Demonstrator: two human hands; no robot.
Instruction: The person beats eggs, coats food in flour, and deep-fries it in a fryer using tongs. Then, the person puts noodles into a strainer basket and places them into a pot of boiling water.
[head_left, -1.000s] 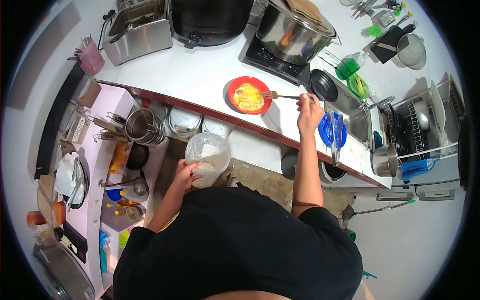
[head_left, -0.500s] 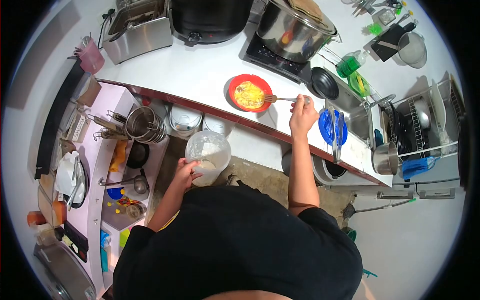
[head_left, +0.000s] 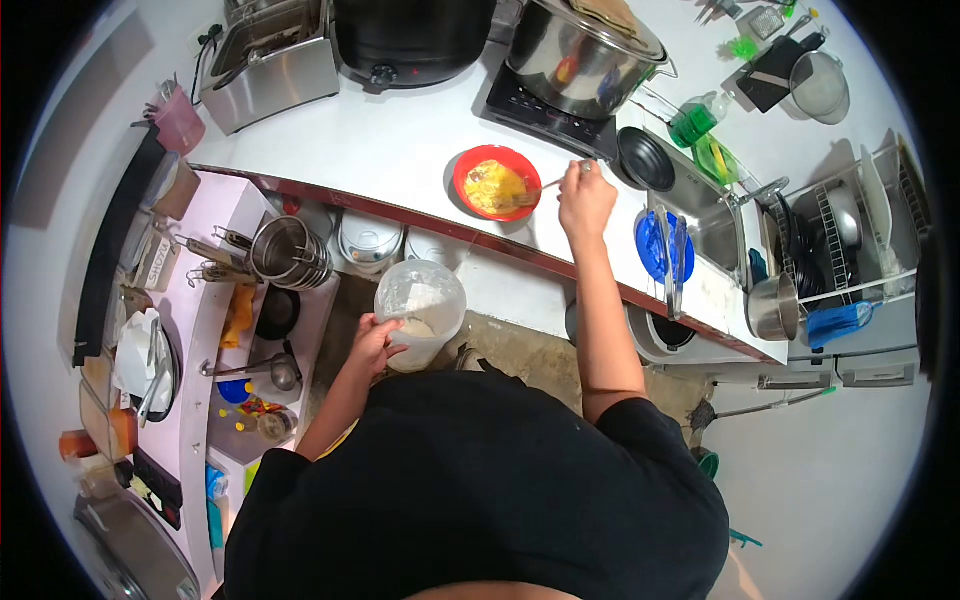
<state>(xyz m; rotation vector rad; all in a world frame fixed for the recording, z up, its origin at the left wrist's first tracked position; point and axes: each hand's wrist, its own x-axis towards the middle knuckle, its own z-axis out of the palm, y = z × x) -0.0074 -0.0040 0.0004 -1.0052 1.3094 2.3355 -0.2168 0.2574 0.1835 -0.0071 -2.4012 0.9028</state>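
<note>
My right hand (head_left: 586, 197) is closed around the handle of a fork (head_left: 551, 184), whose tines sit in the yellow egg mixture (head_left: 493, 186) in a red bowl (head_left: 469, 163). The fork head is slightly smeared by motion. The bowl stands on the white counter close to its front edge. My left hand (head_left: 373, 343) grips a translucent plastic container (head_left: 437, 340) by its side, held in front of my body below the counter edge. White powder (head_left: 421, 299) shows inside the container.
Right of the bowl, a blue plate (head_left: 652, 250) with metal tongs (head_left: 677, 262) lies by the sink (head_left: 718, 222). A large steel pot (head_left: 570, 65) stands on an induction cooker (head_left: 545, 118) behind. Shelves (head_left: 200, 330) with strainers (head_left: 285, 250) flank my left side.
The fork has moved lower in the egg mixture, and my right hand has shifted slightly left and up. My left hand still holds the container in nearly the same place.
</note>
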